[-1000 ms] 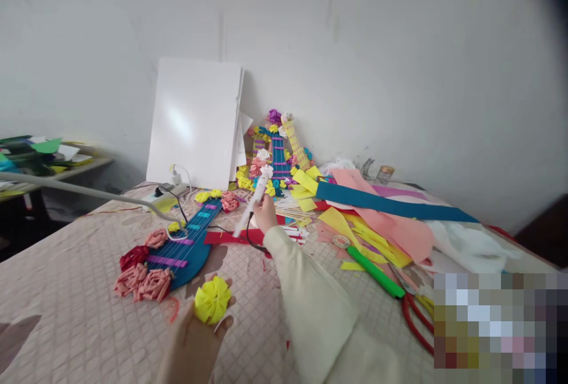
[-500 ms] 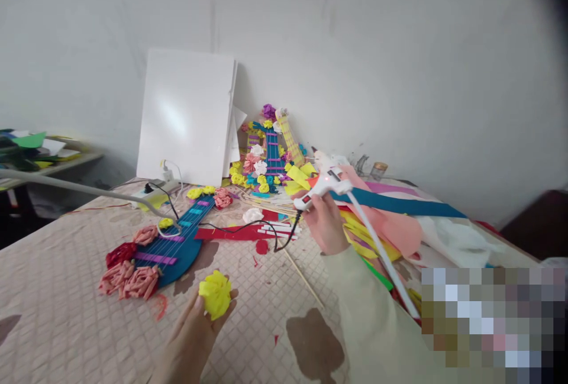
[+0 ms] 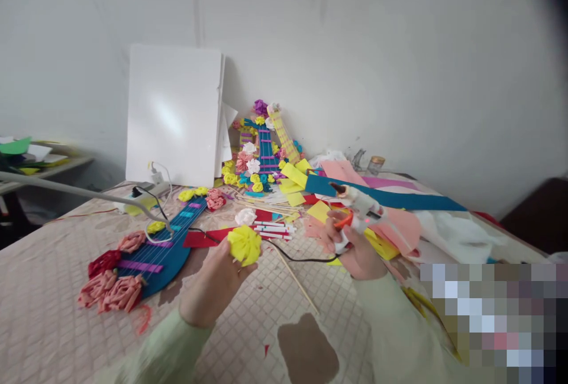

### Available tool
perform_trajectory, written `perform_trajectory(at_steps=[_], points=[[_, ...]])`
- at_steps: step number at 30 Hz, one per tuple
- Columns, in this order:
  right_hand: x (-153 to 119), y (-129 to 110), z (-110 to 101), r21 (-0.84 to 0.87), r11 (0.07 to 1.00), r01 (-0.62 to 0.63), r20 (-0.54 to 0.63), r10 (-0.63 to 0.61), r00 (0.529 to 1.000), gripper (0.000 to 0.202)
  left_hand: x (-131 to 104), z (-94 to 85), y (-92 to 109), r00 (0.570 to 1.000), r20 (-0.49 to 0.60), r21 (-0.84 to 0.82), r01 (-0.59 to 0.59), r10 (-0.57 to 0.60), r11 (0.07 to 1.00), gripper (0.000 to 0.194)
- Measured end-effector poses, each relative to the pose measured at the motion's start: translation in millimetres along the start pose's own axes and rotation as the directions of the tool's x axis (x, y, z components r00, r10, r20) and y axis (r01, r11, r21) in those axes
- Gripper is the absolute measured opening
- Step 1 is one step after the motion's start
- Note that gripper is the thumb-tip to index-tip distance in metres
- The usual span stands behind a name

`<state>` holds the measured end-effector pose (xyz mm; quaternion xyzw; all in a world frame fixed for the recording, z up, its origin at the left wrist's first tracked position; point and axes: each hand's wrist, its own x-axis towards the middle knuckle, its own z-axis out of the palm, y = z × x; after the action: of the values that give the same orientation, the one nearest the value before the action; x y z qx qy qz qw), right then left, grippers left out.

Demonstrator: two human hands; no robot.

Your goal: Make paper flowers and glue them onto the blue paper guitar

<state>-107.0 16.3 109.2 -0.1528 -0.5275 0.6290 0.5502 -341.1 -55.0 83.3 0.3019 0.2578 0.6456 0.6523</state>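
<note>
Between the fingers of my left hand (image 3: 212, 283) is a yellow paper flower (image 3: 245, 245), raised above the table. My right hand (image 3: 355, 248) is wrapped round the handle of a white hot glue gun (image 3: 361, 203), whose dark nozzle points to the upper left. An orange trigger shows under my fingers, and a black cord (image 3: 306, 259) runs from the handle to the left. Left of my left hand lies a blue paper guitar (image 3: 171, 265) with pink, red and yellow flowers along its edge.
A white board (image 3: 175, 115) leans on the wall, with a power strip (image 3: 144, 197) before it. Finished paper guitars (image 3: 266, 147) stand at the back. White sticks (image 3: 273, 229), a wooden skewer (image 3: 295, 280) and coloured paper strips (image 3: 399, 197) lie about. A grey bar (image 3: 80, 187) crosses the left.
My left hand has lifted the yellow flower up and to the right. My right hand has turned the glue gun, moving it right and lower, with its nozzle now toward the upper left.
</note>
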Motion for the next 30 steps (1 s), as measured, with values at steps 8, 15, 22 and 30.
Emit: perform_trajectory(at_steps=[8, 15, 22, 30], points=[[-10.6, 39.2, -24.0, -0.049, 0.992, -0.116, -0.015, 0.116, 0.993, 0.014, 24.4, 23.5, -27.9, 0.994, 0.074, 0.040, 0.079, -0.082, 0.996, 0.040], [-20.7, 46.7, -24.5, -0.128, 0.978, -0.163, 0.000, 0.164, 0.986, 0.018, 23.8, -5.7, -28.7, 0.994, 0.048, 0.007, 0.101, -0.101, 0.995, 0.040], [-28.5, 53.0, -19.6, -0.165, 0.962, -0.220, 0.112, 0.239, 0.965, 0.018, 16.1, 1.7, -22.4, 0.995, 0.091, 0.021, 0.047, -0.048, 0.999, 0.051], [-40.2, 55.6, -16.0, -0.215, 0.939, -0.270, 0.172, 0.309, 0.935, 0.023, 13.9, 6.0, -19.4, 0.995, 0.098, 0.111, -0.039, 0.028, 0.993, 0.056]])
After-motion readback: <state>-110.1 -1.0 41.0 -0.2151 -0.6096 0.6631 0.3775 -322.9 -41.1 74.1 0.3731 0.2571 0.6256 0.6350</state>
